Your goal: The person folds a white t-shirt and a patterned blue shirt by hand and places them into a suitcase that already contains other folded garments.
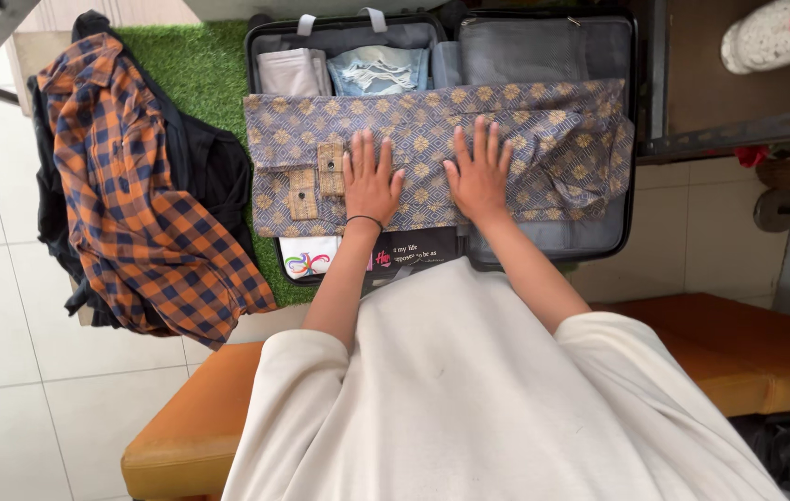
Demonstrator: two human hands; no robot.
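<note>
**Cream sleeves, flat palms: pressing the patterned garment down over the open suitcase**

Cream fabric fills the near part of my view, the loose top of the person I am watching through, seated on an orange bench (200, 417). From it both bare forearms reach forward.

Next out, the left hand (370, 181) and the right hand (479, 174) lie side by side, a small gap between them, fingers spread and palms flat. Neither grips anything; both simply rest on the blue-grey patterned garment (432, 153). A thin dark band circles the left wrist.

That garment lies stretched across the middle of the open black suitcase (632, 139), spanning both halves. Its left end, with two buttoned tabs, sits smooth; its right end is bunched and rumpled near the case wall. As I judge it, doing this step well means working the palms outward from the centre, mostly to the right, so the creases go out rather than get pressed in, and keeping the edges inside the rim.

Beneath its near edge a white printed item and a dark printed one show. Beyond it, folded clothes (339, 70) in beige and pale blue sit in the left half; the right half has a grey zipped cover.

Farther left, an orange checked shirt (135, 204) lies over dark clothing, partly on a green mat (195, 65) and pale floor tiles.
</note>
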